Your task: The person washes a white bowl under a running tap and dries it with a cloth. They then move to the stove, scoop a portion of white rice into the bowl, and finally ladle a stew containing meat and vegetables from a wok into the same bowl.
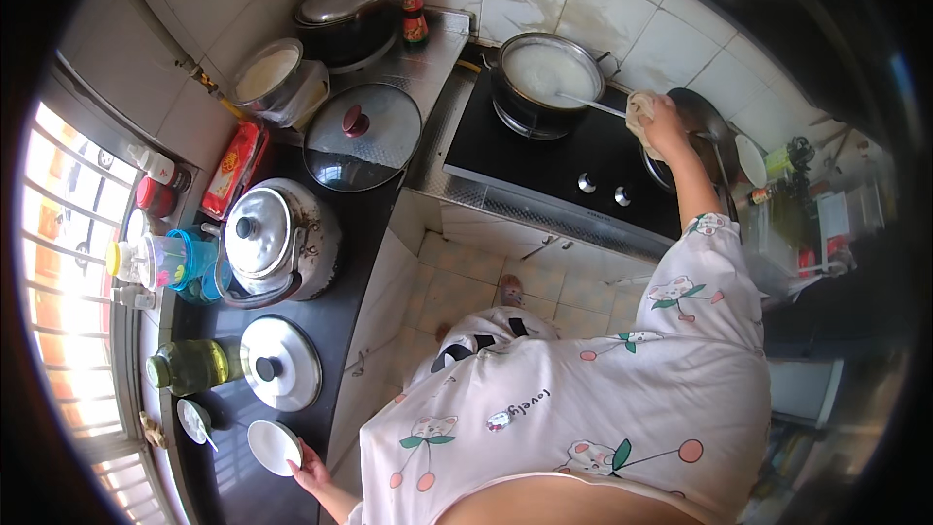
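My right hand (663, 124) grips a beige cloth (639, 117) wrapped about the handle of a metal ladle (594, 103). The ladle's far end dips into white liquid in a pot (548, 73) on the left burner of the black gas hob (496, 153). At the lower left, my left hand (310, 468) holds a small white bowl (275, 448) by its rim, over the dark countertop (240, 481). Beside that bowl lies a silver pot lid (280, 363) with a black knob. A smaller white bowl (194, 421) with a white spoon stands nearer the window.
A large metal kettle (280, 240), a glass lid (362, 137) and a jar of yellowish liquid (191, 366) stand on the left counter. In the corner are a lidded dark pot (344, 22) and a sauce bottle (414, 11). A dark wok (703, 131) sits right of the pot.
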The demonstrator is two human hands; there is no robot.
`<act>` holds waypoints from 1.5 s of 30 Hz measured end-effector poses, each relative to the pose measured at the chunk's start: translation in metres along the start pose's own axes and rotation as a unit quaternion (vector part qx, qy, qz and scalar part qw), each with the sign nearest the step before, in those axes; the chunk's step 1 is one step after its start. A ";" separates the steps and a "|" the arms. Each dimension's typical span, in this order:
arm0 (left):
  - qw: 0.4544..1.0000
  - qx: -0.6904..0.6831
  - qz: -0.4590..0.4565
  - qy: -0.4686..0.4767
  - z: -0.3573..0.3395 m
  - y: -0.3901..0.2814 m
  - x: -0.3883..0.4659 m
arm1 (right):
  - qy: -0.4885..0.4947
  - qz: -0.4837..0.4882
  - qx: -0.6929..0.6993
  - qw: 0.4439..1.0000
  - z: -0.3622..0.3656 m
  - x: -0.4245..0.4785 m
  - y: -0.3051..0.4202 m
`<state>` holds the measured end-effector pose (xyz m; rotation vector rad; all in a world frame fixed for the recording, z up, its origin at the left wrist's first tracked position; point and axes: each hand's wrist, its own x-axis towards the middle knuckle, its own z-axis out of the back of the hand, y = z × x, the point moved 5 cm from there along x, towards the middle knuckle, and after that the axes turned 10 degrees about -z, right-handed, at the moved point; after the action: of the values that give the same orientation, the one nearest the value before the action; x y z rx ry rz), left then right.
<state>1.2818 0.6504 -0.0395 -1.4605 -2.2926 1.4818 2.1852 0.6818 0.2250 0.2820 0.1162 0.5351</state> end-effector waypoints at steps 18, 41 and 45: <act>0.985 0.065 0.051 0.148 -0.217 0.107 -0.186 | -0.036 0.179 -0.176 0.967 -0.025 0.068 -0.023; 0.927 0.174 0.165 0.290 -0.311 0.194 -0.229 | -0.101 0.305 -0.281 0.904 -0.043 0.098 0.012; 0.926 0.174 0.162 0.294 -0.313 0.196 -0.228 | -0.057 0.280 -0.262 0.922 -0.029 0.092 0.000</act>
<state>1.6926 0.7199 0.0822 -1.8949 -1.4171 1.1930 2.2579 0.7362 0.1938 -0.1919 -0.2305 1.0904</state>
